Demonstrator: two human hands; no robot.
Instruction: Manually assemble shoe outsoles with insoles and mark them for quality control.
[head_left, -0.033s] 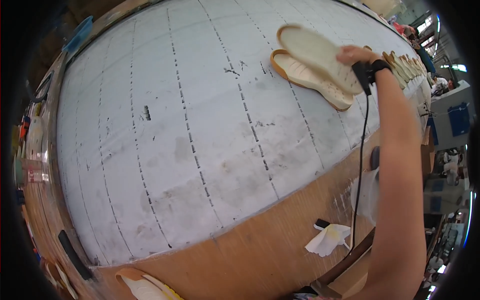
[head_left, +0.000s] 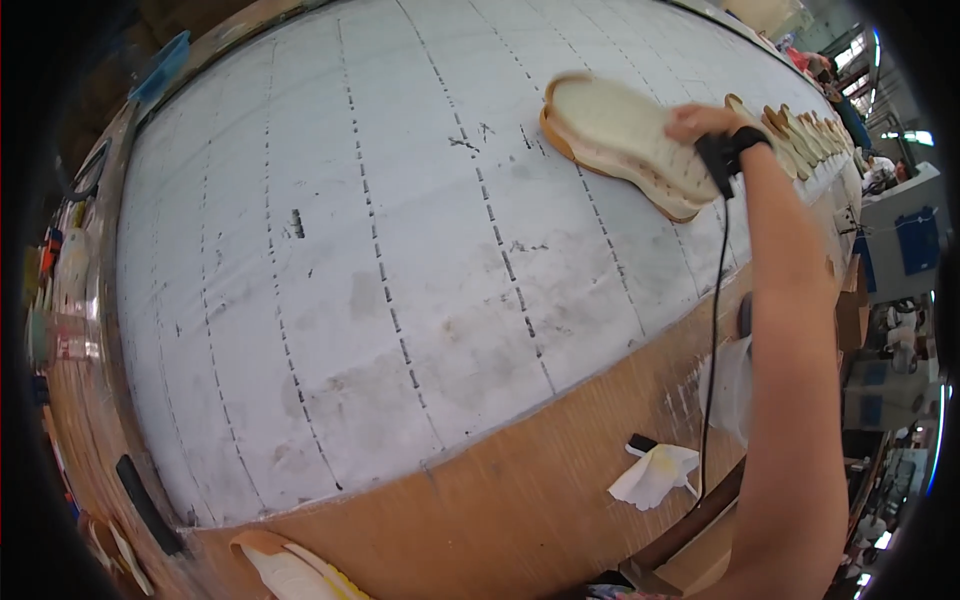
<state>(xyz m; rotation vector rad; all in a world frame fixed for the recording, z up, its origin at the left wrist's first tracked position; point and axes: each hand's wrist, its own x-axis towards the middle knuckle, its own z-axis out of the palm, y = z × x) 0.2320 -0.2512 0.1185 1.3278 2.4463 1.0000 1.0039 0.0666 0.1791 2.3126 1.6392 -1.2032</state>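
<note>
1. Head view: the right hand (head_left: 703, 122) has bent fingers against the right side of the upper sole (head_left: 610, 110) and appears to grasp it, though motion blur hides how firm the hold is. The left hand is out of sight, so its grip cannot be told.
2. The upper sole covers most of the lower sole (head_left: 558, 137), toward the right end of the white surface (head_left: 450, 350) and well back from its near edge. Whether the 2 touch cannot be told.
3. Likeliest trouble, as I judge it: the lower sole's tan rim shows along 1 side, so a slip of the fingers could leave the 2 skewed.
4. A black cable (head_left: 711, 350) hangs from the wristband (head_left: 755, 138) past the near edge; an arm sweep could snag it.
5. Reaching wide might knock the row of soles (head_left: 797, 140) by the right edge.
6. Writing: reddish lettering on a pale container (head_left: 75, 345) beyond the left edge is too small to read. The surface's black dashes (head_left: 390, 318) form no readable words, and no label shows on the 2 soles.
</note>
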